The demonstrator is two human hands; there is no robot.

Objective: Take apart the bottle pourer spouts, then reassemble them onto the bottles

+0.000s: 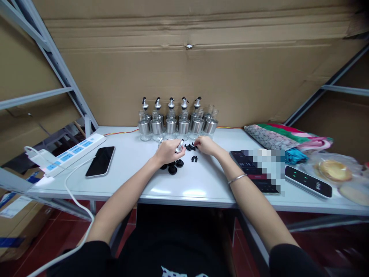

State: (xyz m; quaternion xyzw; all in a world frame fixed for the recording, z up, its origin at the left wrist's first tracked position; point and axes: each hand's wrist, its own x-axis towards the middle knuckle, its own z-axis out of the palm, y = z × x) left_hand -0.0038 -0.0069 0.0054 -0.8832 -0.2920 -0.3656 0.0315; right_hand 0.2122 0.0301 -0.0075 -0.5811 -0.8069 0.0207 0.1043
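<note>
My left hand (169,151) is closed around a silver metal pourer spout (180,146), tilted up to the right above the white table. Just below it lie several round black stoppers (172,169), partly covered by the hand. My right hand (205,145) reaches to a small pile of black plastic caps (190,147), its fingers bent together at the pile's right side; whether a cap is between them is too small to tell. Several tiny black pieces (194,158) stand nearer to me. Behind the hands are two rows of glass bottles with steel sleeves (171,125), several back ones topped with pourers (172,102).
On the left are a power strip (76,152) with a white cable and a phone (100,161). To the right lie a partly blurred tablet-like device (245,165), a black-and-white device (308,181), a patterned cloth bag (271,137) and bagged food (334,170). Cardboard (184,77) backs the table.
</note>
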